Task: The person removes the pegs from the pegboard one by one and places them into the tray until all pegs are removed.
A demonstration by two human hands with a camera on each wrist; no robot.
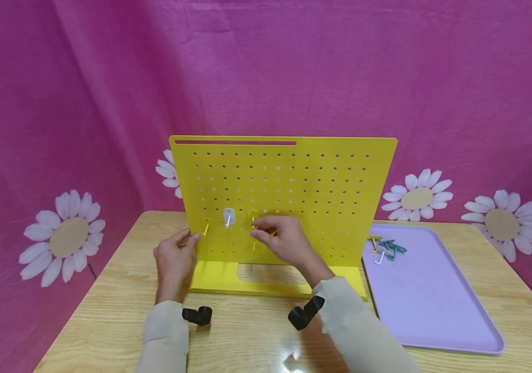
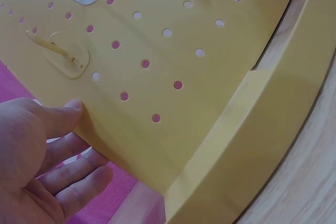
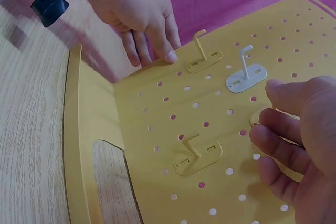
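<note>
A yellow pegboard (image 1: 331, 197) stands upright on its base. At its left edge, my left hand (image 1: 175, 261) holds the board, thumb on the front face and fingers reaching behind. Near the middle of the board my right hand (image 1: 284, 241) pinches a yellow hook (image 3: 255, 117), whose plate is mostly covered by the fingers and lies at the board's face. On the board sit a yellow hook (image 2: 68, 56) near the left edge, a white hook (image 1: 229, 217) beside it, and another yellow hook (image 3: 198, 156) lower down.
To the right, a purple tray (image 1: 434, 305) lies on the wooden table (image 1: 116, 311). At its far left are a yellow hook (image 1: 374, 239), a white hook (image 1: 380, 256) and several green hooks (image 1: 394, 247). A pink flowered cloth (image 1: 266, 67) hangs behind.
</note>
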